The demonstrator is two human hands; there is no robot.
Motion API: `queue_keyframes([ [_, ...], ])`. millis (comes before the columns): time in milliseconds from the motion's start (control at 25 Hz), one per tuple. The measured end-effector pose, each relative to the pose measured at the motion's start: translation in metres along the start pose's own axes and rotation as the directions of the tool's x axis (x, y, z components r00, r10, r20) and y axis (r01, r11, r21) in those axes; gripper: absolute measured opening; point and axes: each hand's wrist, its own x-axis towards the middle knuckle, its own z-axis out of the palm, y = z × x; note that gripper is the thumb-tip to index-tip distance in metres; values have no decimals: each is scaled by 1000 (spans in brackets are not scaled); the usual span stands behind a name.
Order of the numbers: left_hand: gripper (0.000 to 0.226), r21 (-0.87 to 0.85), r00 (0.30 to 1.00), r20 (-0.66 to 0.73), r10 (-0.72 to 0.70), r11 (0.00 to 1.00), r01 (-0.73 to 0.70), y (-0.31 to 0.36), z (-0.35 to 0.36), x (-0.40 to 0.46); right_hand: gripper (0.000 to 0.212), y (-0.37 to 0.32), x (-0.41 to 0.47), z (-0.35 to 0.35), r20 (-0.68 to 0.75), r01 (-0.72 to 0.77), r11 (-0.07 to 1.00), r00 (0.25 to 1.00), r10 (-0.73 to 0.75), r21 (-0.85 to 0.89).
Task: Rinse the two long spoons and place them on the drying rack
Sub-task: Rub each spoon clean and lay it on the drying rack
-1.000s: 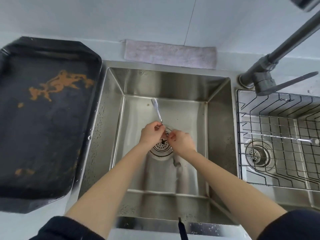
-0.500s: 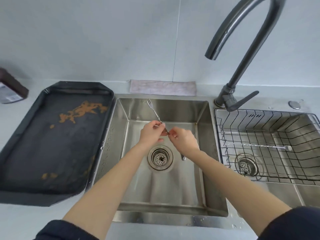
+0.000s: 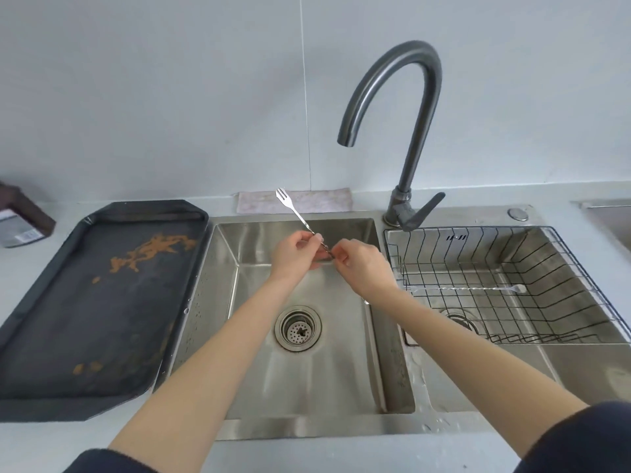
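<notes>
Above the left sink basin (image 3: 372, 370) both my hands hold one long twisted-handle spoon (image 3: 296, 212) with a forked end pointing up and away. My left hand (image 3: 294, 256) pinches the handle near its middle. My right hand (image 3: 362, 264) pinches the lower end, which its fingers hide. A second long spoon (image 3: 478, 289) lies flat across the black wire drying rack (image 3: 587, 268) in the right basin. No water runs from the grey faucet (image 3: 403, 107).
A black tray (image 3: 85, 302) with orange-brown smears sits on the counter left of the sink. A folded cloth (image 3: 327, 201) lies behind the basin. The faucet lever (image 3: 425, 209) points right and forward. The drain strainer (image 3: 298, 328) sits in the left basin floor.
Both hands have lifted the spoon from near the drain up above the basin. The view has tilted upward, bringing the whole faucet into sight.
</notes>
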Motion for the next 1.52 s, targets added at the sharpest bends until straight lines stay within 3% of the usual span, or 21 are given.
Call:
queue_keyframes([
  [200, 9, -7, 998, 54, 45, 999, -45, 14, 32, -12, 20, 25, -11, -29, -48, 27, 999, 998, -29, -44],
  [480, 23, 33, 994, 102, 43, 998, -47, 14, 85, -25, 20, 74, -30, -68, -104, 18, 995, 994, -28, -96],
  [840, 15, 78, 993, 118, 4, 997, -13, 1, 154, -32, 21, 139, -45, -98, -50, 3, 987, 999, -11, -159],
  [960, 25, 161, 991, 135, -3, 987, -18, -8, 168, -30, 21, 159, -42, -105, -23, 5, 983, 1000, -9, -183],
  [1040, 29, 343, 987, 155, 31, 935, -84, -21, 172, -27, 21, 173, -40, -107, 7, 7, 978, 1000, -5, -209],
  [1160, 43, 689, 969, 243, 51, 694, -209, -45, 174, -25, 23, 196, -36, -109, 38, -4, 972, 999, 13, -233],
  [1280, 55, 827, 959, 283, 19, 502, -254, -66, 175, -27, 23, 217, -33, -109, 66, -42, 967, 996, 60, -250],
  [1520, 60, 861, 967, 250, 42, 447, -242, -86, 178, -24, 26, 252, -32, -101, 183, -43, 933, 976, 115, -358],
])
